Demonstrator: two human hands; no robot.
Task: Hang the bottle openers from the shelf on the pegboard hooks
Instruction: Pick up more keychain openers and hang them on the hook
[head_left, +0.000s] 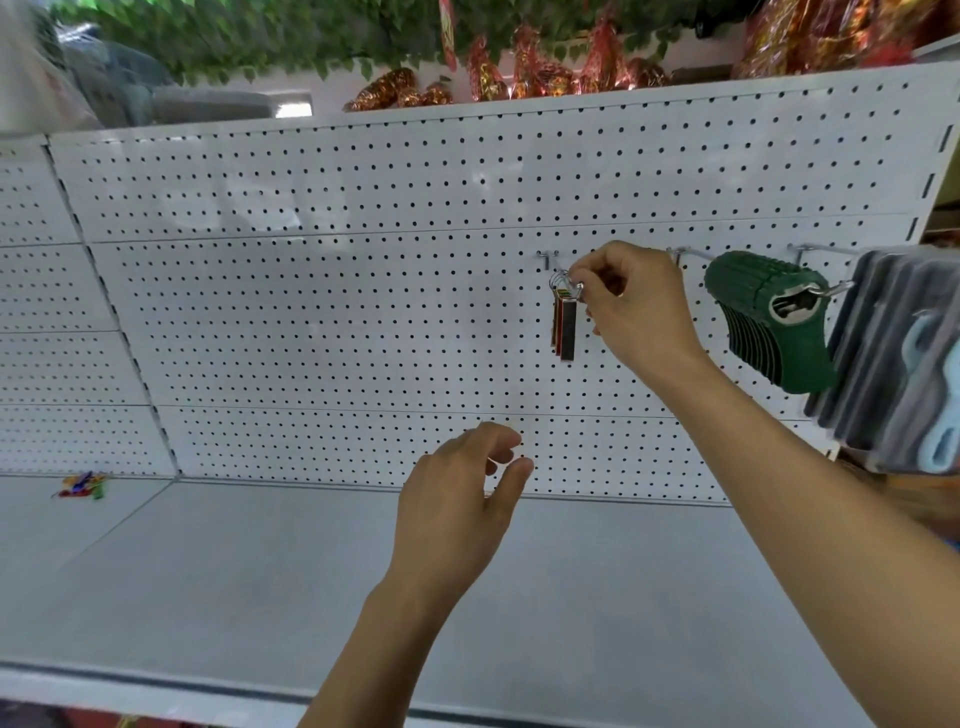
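From my feed, right hand (631, 306) pinches the key rings of slim red-and-black bar bottle openers (565, 326), dangling just left of it at a pegboard hook (548, 258). Left hand (462, 499) hangs relaxed, holding nothing. Hook tip's hidden.

Left of my right hand (631, 306) the pegboard (311, 312) is bare, open for reaching. To its right, green openers (769, 322) crowd one hook, and grey packs (893, 358) beyond them jut out, blocking that side. Below, the shelf (260, 571) lies free around my left hand (462, 499); only colourful bits (83, 486) sit far left.
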